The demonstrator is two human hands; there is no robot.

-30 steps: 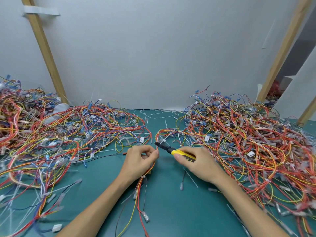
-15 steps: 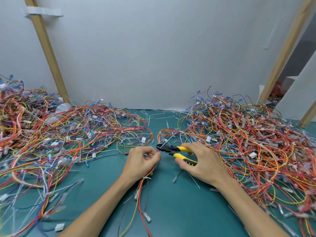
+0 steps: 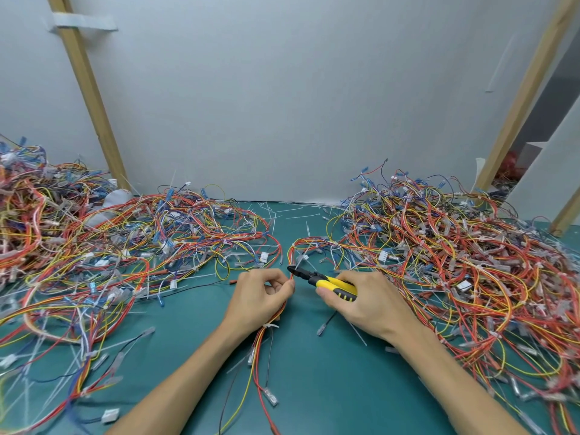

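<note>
Our left hand [image 3: 257, 296] pinches the wire bundle [image 3: 266, 328] between curled fingers. Our right hand [image 3: 367, 304] grips the yellow cutters [image 3: 326, 282], whose tip is at the wires.

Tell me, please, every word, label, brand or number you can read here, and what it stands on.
No text can be read.
The cutters in the right hand show only black marks on yellow handles, no legible brand.
Any print on the white connectors is too small to tell.
</note>
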